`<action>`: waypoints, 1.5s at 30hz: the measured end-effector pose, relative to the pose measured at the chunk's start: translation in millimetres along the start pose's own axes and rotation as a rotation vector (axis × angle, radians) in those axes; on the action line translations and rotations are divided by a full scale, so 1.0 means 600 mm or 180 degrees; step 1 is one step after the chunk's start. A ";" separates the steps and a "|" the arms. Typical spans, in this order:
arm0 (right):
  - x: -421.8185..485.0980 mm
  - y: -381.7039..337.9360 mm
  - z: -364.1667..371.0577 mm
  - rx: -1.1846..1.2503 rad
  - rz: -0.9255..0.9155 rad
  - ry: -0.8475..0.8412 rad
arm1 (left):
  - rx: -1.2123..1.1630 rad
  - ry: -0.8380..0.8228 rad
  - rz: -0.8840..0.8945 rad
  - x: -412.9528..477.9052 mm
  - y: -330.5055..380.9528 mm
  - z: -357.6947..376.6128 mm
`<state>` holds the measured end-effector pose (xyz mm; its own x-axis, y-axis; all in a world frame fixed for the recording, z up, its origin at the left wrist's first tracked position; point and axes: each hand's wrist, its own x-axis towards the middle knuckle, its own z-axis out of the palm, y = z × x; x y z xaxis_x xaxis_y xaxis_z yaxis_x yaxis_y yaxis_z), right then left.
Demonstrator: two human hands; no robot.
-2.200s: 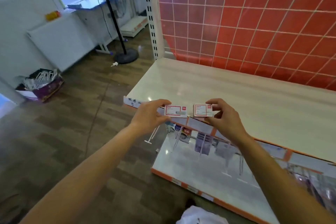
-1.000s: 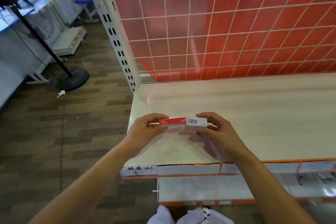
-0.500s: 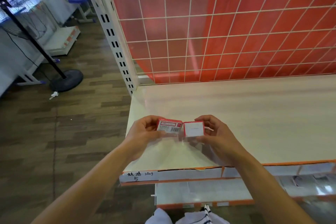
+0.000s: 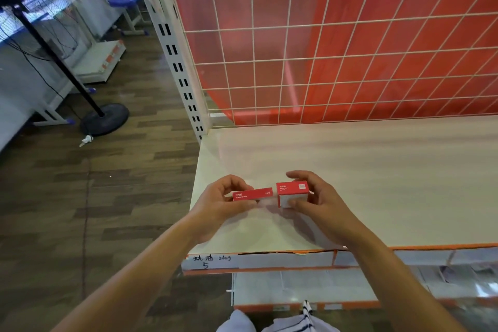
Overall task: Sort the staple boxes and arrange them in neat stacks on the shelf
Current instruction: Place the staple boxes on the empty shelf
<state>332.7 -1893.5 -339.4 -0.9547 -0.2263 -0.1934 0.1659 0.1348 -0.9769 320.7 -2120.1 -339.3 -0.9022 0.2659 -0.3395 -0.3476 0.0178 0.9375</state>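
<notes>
Two small staple boxes here, one in each hand, both held low over the front-left corner of the shelf (image 4: 377, 183). I can't tell whether either one actually touches the board.

The left box (image 4: 252, 194) shows a long, thin red face with white print. The left hand (image 4: 223, 202) has its fingers (image 4: 237, 183) curled round the box's left end, with the thumb underneath at the front. The right box (image 4: 292, 193) looks chunkier from this angle: a red face on top with white lettering and a little square code, and a plain white face below it pointing at the camera. The right hand (image 4: 320, 202) pinches it, with the fingers arched over the back and the thumb at the lower front corner. The boxes sit side by side at roughly the same height with a narrow gap between them, not touching.

Compared with half a second back, both boxes have been rolled. The left one was showing a white panel with a barcode and the right one a white panel with a red border, and now it's the red sides facing up. The hands have barely shifted from that spot.

Behind is the orange wire-grid back panel (image 4: 350, 48), and a handwritten label strip (image 4: 210, 261) runs along the shelf's front edge.
</notes>
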 end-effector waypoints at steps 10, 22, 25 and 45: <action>0.000 0.001 -0.011 -0.0522 -0.0347 0.0225 | 0.1117 0.0234 0.0337 0.004 0.008 0.001; 0.000 0.013 -0.012 -0.0686 -0.0682 0.0249 | 0.1416 0.0162 0.0939 0.015 -0.009 0.013; 0.003 0.013 -0.013 -0.0816 -0.0666 0.0345 | 0.1427 0.0080 0.1049 0.016 -0.009 0.015; 0.015 0.022 -0.020 -0.0571 -0.0591 0.0183 | 0.0878 0.0352 0.0951 0.012 -0.011 0.014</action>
<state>323.0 -1882.3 -352.8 -0.9780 -0.2086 -0.0017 -0.0551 0.2661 -0.9624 318.2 -2110.3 -347.2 -0.9802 0.1937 -0.0417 0.0013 0.2168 0.9762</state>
